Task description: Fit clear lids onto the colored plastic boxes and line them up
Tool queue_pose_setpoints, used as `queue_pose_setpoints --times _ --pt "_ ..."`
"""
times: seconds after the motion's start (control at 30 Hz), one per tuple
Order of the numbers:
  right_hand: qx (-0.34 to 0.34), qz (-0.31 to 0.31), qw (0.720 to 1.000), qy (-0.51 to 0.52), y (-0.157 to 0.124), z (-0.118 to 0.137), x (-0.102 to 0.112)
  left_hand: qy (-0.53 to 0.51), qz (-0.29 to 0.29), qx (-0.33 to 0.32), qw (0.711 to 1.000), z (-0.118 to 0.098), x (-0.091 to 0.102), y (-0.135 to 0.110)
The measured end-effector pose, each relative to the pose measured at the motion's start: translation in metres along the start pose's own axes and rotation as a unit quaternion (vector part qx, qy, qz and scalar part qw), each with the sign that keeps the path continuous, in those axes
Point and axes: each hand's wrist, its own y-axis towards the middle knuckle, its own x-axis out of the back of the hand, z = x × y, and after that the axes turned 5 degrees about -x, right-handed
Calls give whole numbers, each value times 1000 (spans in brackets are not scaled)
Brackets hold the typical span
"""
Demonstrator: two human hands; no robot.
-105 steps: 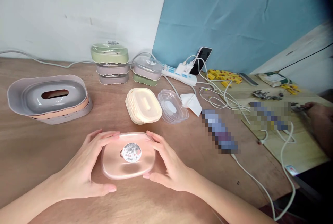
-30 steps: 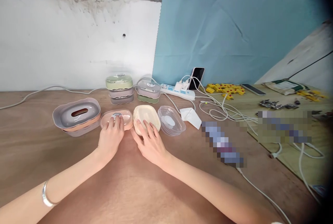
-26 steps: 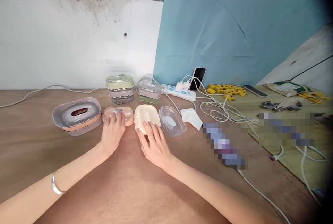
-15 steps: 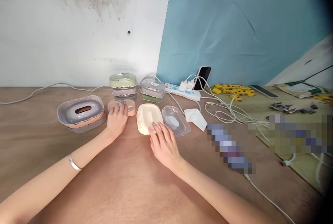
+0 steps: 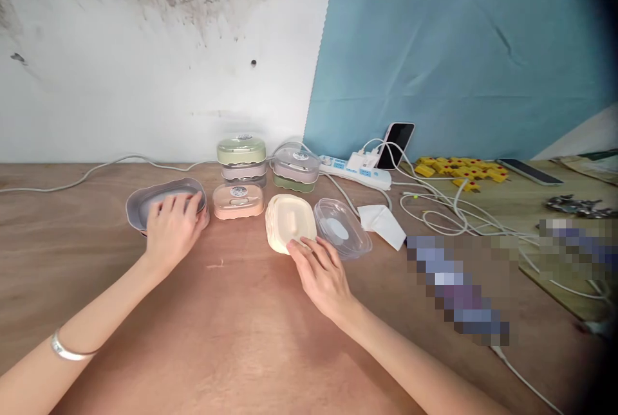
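My left hand point(image 5: 174, 225) is over the stack of grey and peach oval trays point(image 5: 138, 209) at the left, fingers apart and bent above the right half. The hand hides the upper tray's slot, and I cannot see whether it grips the rim. My right hand point(image 5: 323, 276) rests its fingertips on the near right edge of the stacked cream trays point(image 5: 284, 219), fingers spread. To the right of these lie nested clear plastic lids point(image 5: 340, 228). Between the two tray stacks sits a closed peach soap-box-like container point(image 5: 238, 201) with a clear lid and a sticker.
Behind stand a stack with a green lidded box point(image 5: 241, 151) on top and a grey-and-green lidded box point(image 5: 295, 169). Further right are a white power strip point(image 5: 357, 174), a leaning phone point(image 5: 396, 145), a white paper point(image 5: 382, 223), looped cables and yellow pieces point(image 5: 461, 170).
My left hand has moved from the peach lidded container leftward to the grey tray stack. My right hand stays at the cream trays. The view has shifted slightly left.
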Motion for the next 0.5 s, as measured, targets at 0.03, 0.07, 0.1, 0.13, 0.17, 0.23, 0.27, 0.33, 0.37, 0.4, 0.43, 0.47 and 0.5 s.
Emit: queue_pose_setpoints --times 0.03,0.07,0.1,0.13,0.17,0.23,0.27,0.33,0.37,0.4,0.43,0.47,0.5 --pt "6 -7 1000 10 1 0 1 6 14 6 1000 3 -1 0" --pt "15 -11 1000 20 2 0 2 9 21 5 1000 5 -3 1" --pt "27 -13 999 32 2 1 4 10 24 3 1000 6 -4 2" --pt "42 -12 998 46 3 1 6 9 22 2 1000 7 -4 2" --pt "58 -9 996 60 4 1 7 9 15 5 1000 7 -4 3" --pt "92 -3 992 91 5 3 11 4 -11 14 1000 7 2 3" --pt "107 -3 988 108 5 5 14 -2 -34 23 999 6 7 3" --pt "131 -5 981 146 4 9 18 -41 -100 56 993 3 23 1" --pt "141 -4 976 166 3 12 20 -83 -139 83 983 0 32 0" --pt "149 2 971 185 1 15 22 -147 -174 117 967 -3 42 -1" --pt "154 11 967 203 -2 18 24 -236 -199 153 939 -8 51 -3" --pt "157 23 962 220 -4 20 26 -351 -201 180 897 -13 60 -6" --pt "158 36 958 238 -7 21 27 -482 -183 203 832 -19 66 -8"
